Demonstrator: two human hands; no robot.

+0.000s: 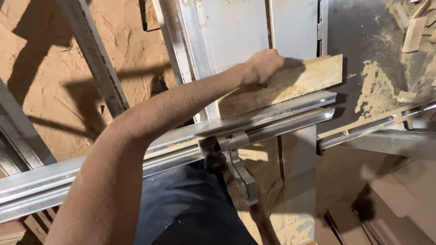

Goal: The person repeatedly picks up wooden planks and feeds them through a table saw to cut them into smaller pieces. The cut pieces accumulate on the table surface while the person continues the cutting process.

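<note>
My left hand (265, 63) lies on the left end of a pale wooden board (299, 81), with its fingers curled over the board's far edge. My forearm reaches up to it from the lower left. The board lies flat on the grey sliding table (236, 31) of a saw bench, and its near long edge is against a metal fence rail (281, 113). Its right end juts over the dark saw table (363, 41). My right hand is out of view.
A grey clamp lever (238, 168) with a black knob (214, 159) hangs under the rail. Sawdust (377, 86) and small wood offcuts (415, 31) lie on the dark table at right. Sawdust covers the floor (54, 90) at left. Boards are stacked at lower right (399, 199).
</note>
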